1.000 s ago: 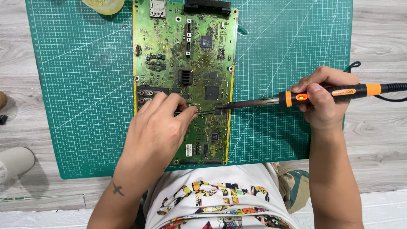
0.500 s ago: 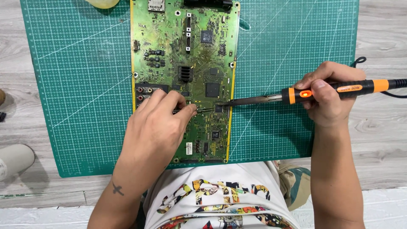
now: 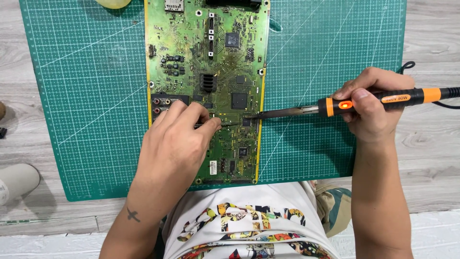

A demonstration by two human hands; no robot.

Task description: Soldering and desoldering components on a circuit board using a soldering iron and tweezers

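Observation:
A green circuit board [image 3: 206,57] lies upright on a green cutting mat [image 3: 86,96]. My left hand [image 3: 175,146] rests on the board's lower half and pinches thin metal tweezers [image 3: 229,123], whose tips point right at a small black chip [image 3: 246,122]. My right hand [image 3: 371,108] grips a black and orange soldering iron [image 3: 335,106] by its handle. The iron's dark tip reaches left over the board's right edge and meets the same chip.
The mat lies on a grey wooden floor [image 3: 431,38]. A yellowish object [image 3: 112,3] sits at the mat's top edge. A pale rounded object [image 3: 17,181] lies at the far left. The iron's black cord [image 3: 407,66] loops off to the right.
The view has shifted a little, so board and hands sit slightly lower and to the right. Tweezers and iron tip stay on the same chip.

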